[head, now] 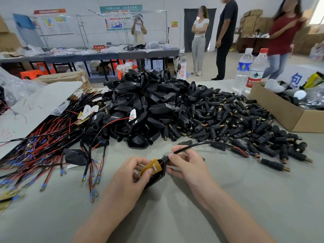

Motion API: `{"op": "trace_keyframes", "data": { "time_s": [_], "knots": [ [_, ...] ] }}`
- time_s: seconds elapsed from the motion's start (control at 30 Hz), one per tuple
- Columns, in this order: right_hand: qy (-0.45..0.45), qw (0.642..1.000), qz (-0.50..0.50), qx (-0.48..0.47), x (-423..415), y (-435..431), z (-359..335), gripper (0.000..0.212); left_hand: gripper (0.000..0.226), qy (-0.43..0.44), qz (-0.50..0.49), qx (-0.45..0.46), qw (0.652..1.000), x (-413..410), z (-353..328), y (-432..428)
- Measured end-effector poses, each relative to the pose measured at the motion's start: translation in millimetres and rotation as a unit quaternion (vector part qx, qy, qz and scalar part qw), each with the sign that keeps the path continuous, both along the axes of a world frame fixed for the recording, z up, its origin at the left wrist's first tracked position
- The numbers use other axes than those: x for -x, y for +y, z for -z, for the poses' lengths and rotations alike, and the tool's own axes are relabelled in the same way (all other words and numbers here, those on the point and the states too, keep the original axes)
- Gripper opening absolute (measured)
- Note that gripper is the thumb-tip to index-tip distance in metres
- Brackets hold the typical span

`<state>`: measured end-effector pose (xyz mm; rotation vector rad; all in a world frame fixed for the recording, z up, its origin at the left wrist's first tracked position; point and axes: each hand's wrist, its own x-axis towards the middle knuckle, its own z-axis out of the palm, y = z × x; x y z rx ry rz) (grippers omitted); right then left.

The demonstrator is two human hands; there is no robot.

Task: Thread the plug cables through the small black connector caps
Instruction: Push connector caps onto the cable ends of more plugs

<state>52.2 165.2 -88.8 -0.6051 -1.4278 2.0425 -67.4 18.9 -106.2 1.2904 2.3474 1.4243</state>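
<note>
Just in from the near edge of the table [166,216], at its middle, both hands close together over the grey cloth. Left hand [133,174] curled, its grip closed round the lower body of a black connector cap [158,175], thumb pressing on a yellow tab [150,167] that sticks out of the cap's open mouth. Right hand [186,165] against the cap's other side, its grip pinched on the black cable [198,145] just where that leaves the cap's narrow neck. Arcs from there toward the right edge and ends in red and black leads [242,151] lying among loose plugs.

Toward the left edge, a spread bundle of red and black wires [43,148] with blue-sleeved ends, and a lone cap [75,156] lying amid them. Farther on at that side, a pale sheet [35,106] tilted over the wires.

At mid-table beyond the hands, a tall heap of black caps [149,106], a few white tags showing on it. Touching its right side, a wide scatter of black cylindrical plugs [245,127] with brass tips.

At the right edge, an open cardboard box [277,111]. Behind it, toward the far right corner, two clear water bottles [242,71] upright side by side.

Past the far edge, a second table [122,53] loaded with clutter, and several people [199,41] standing on the floor, too blurred to tell more.
</note>
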Motion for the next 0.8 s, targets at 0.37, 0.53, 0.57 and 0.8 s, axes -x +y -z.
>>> {"op": "trace_keyframes", "data": {
  "time_s": [0.37,0.53,0.57,0.8],
  "knots": [
    [0.001,1.0,-0.012,0.026,-2,-2,-1,0.012,0.024,0.154,0.027,0.026,0.987,-2,-5,-5],
    [0.002,0.999,-0.009,0.039,-1,0,-1,0.013,0.016,0.132,0.055,0.047,0.989,0,-7,-12],
    [0.003,0.999,-0.009,0.043,-1,1,0,0.013,0.018,0.123,0.061,0.049,0.989,0,-8,-11],
    [0.007,0.998,-0.013,0.056,-1,2,0,0.016,0.013,0.097,0.073,0.054,0.991,-2,-5,-7]
  ]
}}
